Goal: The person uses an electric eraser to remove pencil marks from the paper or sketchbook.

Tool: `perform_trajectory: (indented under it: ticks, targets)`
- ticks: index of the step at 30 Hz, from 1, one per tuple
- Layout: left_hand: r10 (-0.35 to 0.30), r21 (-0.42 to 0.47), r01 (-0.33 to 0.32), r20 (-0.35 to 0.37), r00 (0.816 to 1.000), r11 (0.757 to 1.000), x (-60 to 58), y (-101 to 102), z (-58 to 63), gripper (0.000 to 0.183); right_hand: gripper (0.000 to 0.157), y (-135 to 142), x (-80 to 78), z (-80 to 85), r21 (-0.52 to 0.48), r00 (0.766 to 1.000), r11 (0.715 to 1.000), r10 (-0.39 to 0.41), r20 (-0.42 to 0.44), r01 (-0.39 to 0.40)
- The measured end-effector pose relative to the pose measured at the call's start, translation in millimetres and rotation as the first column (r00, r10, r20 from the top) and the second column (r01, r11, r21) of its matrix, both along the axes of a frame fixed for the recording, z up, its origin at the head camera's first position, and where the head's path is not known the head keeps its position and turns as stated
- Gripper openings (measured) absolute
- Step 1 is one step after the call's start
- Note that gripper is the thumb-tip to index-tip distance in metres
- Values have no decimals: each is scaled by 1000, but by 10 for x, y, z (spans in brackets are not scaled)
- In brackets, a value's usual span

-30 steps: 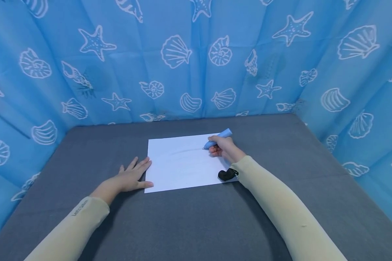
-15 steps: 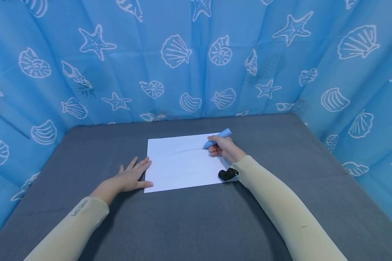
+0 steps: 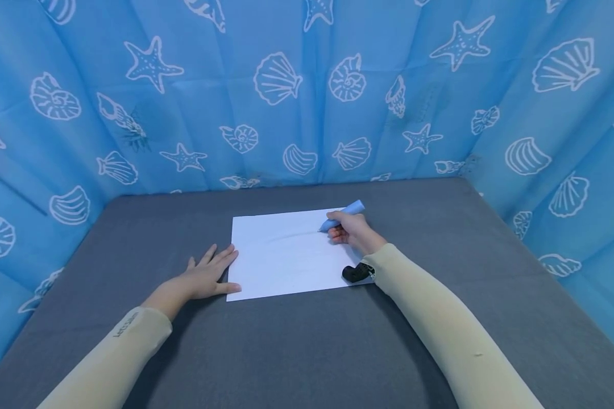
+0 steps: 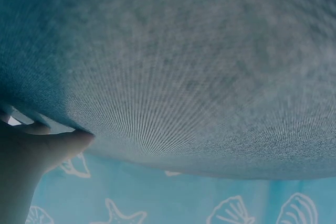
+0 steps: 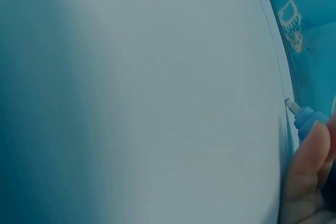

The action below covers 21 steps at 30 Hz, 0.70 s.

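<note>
A sheet of white paper (image 3: 281, 264) lies on the grey cloth. My left hand (image 3: 199, 280) rests flat at its left edge, fingers spread, with fingertips and thumb tip over the border. Over the paper's right part, my right hand (image 3: 355, 230) pinches a thick light blue marker (image 3: 355, 208), tilted with its back end up and to the right. Its narrow tip meets the sheet. In the right wrist view, a thin dark line (image 5: 274, 45) runs along the paper up to the marker (image 5: 310, 120). The left wrist view catches the left thumb (image 4: 71, 144) close over the cloth.
Grey cloth (image 3: 297, 352) covers the table around the sheet. Behind and along both sides hangs a blue curtain (image 3: 307, 113) with white shells and starfish. A small black object (image 3: 355, 274) sticks out at the right cuff, over the paper's lower right corner.
</note>
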<state>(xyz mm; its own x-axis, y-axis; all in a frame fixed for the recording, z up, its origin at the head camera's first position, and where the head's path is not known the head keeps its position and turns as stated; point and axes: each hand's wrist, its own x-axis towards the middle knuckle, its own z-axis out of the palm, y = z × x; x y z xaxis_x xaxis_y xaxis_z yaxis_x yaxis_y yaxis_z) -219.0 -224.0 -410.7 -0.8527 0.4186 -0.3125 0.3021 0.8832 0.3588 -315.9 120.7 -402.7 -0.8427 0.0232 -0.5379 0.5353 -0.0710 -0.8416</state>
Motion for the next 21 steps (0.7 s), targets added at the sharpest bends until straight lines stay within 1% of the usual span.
perform_trajectory:
  ticks: [3, 8, 9, 14, 21]
  targets:
    - [2, 6, -2, -3, 1000, 1000, 6, -8, 7, 96, 24, -34, 14, 3, 28, 999, 999, 31, -7, -31]
    - [3, 4, -3, -2, 1000, 1000, -1, -4, 7, 96, 22, -23, -16, -21, 15, 999, 999, -39, -16, 39]
    - [3, 5, -2, -3, 1000, 1000, -4, -4, 3, 96, 22, -21, -21, -25, 16, 999, 999, -39, -14, 39]
    - [3, 0, -3, -11, 1000, 1000, 4, -16, -14, 97, 23, -34, 1, -11, 23, 1000, 1000, 12, 4, -12]
    - [3, 35, -3, -1, 1000, 999, 24, -7, 40, 96, 23, -26, 7, -16, 20, 1000, 1000, 18, -1, -18]
